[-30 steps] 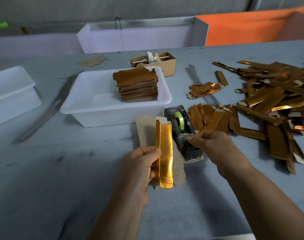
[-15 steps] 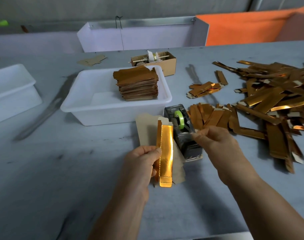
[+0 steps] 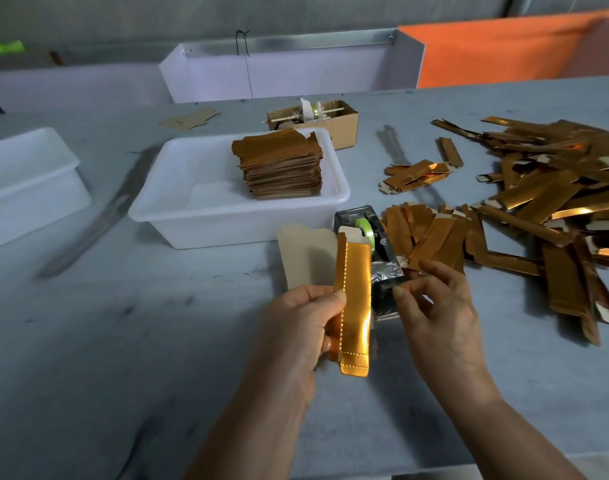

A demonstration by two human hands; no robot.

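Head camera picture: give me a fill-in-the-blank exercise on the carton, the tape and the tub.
1. The gold carton is held by the hand on the person's ____ side.
2. The tape roll in the dispenser is ____.
3. The stack of flat cartons sits inside a ____ tub.

Missing words: left; green; white.

Your shiny gold carton blank (dotted lines along its edges), lime-green tape roll above it, white tub mid-frame, orange panel upper right
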